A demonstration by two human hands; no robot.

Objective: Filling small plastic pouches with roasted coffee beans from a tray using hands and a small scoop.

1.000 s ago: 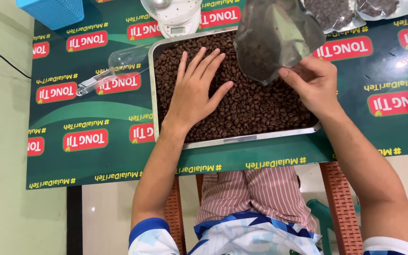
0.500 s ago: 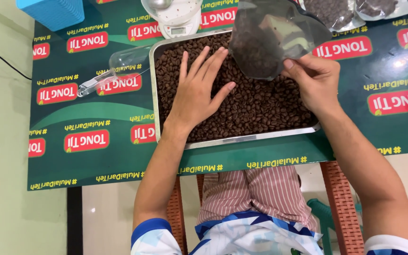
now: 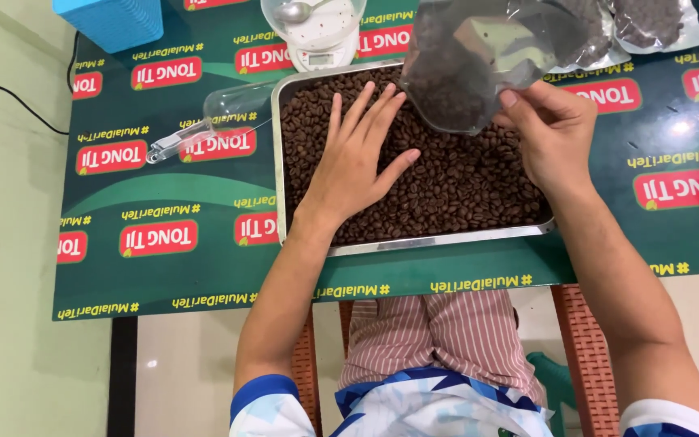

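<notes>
Surface: green printed banner cloth [image 3: 204, 267] covered the table, hanging just past its near edge, with pale tiled floor [image 3: 10, 348] at 9 o'clock.
Nearest: striped trousers [image 3: 438, 340] and a blue-and-white patterned shirt [image 3: 430, 409] sat at 6 o'clock, so the person was seated close against the table.
Tray: a shallow rectangular steel tray [image 3: 278, 162] lay at the centre, filled edge to edge with dark roasted coffee beans [image 3: 463, 186]; its low wall seemed to keep the beans from spilling onto the cloth.
Left hand: the left hand [image 3: 357, 162] lay flat on the beans, palm down and fingers spread wide, gripping nothing; the splayed pose looked suited to levelling or gathering them.
Right hand: the right hand [image 3: 552, 133] pinched the lower edge of a clear plastic pouch [image 3: 471, 61], thumb and fingers closed on the film.
Pouch: it hung tilted over the tray's 1 o'clock corner, beans inside, so any that fell would probably land in the tray.
Scoop: a clear plastic scoop [image 3: 220, 117] rested on the cloth at 10 o'clock, just beside the tray.
Farther: a white kitchen scale carrying a clear bowl with a metal spoon [image 3: 313, 28] stood at 12 o'clock, touching the tray's far rim.
Farthest: a blue box [image 3: 111, 20] sat at 11 o'clock, and filled clear bags [image 3: 649, 20] lay at 1 o'clock.
</notes>
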